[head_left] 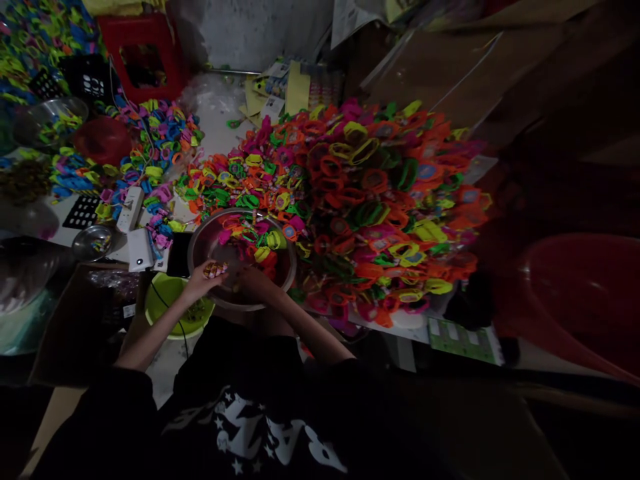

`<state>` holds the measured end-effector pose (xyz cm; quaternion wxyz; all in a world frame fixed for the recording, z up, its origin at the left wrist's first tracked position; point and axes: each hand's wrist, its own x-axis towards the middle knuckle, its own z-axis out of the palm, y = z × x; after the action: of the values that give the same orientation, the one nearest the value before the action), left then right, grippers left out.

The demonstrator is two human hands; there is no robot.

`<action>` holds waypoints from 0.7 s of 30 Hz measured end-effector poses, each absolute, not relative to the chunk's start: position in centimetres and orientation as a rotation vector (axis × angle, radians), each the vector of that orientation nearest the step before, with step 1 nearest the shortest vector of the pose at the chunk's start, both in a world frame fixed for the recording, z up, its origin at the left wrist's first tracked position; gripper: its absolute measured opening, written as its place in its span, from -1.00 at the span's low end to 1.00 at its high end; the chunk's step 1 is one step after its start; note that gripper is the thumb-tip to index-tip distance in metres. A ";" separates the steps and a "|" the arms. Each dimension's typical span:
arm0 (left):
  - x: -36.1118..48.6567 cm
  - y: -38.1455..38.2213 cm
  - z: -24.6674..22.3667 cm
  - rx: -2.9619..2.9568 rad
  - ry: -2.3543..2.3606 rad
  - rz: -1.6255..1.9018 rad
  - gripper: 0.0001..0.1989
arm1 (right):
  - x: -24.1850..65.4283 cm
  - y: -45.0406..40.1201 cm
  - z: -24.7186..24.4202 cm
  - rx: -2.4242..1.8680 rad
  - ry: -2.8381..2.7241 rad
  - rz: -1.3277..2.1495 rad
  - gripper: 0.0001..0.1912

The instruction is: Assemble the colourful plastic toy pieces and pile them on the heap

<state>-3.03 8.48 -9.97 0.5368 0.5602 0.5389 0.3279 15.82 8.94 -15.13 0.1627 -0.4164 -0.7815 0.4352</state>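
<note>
While the left hand (204,276) curls its fingers round a brown-gold bunch (216,269) over the basin (191,248), the right hand (250,279) is inside near toy watches (275,240) — can't tell its fingers, too dark — likely gathering, next pick needing free fingertips.

A wide, round basin (192,248) with a pale greyish rim sits open side up just in front of the person's lap. Inside, toy watches (275,240) in orange, yellow, green and pink lie jumbled at odd angles, gathered along the far and right sides, leaving part of the dim bottom bare toward the left. A small brown, yellow and pink bunch (215,269) sits in the left hand (201,281) over the basin's near-left rim, its details too small to tell.
</note>
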 end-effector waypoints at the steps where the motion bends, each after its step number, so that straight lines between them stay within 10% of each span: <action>1: -3.1 8.4 -9.8 1.318 1.287 0.786 -0.65 | 15.8 9.0 -14.9 -1.155 -2.216 1.269 -0.94; 21: -1.0 5.5 -5.0 1.436 1.211 0.793 -0.70 | 18.6 8.0 -9.8 -1.147 -0.953 1.522 -0.62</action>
<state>-1.04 5.48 -5.03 0.5237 0.5999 0.5061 0.3312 18.63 7.96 -9.77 0.4843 -0.4709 -0.3914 0.6249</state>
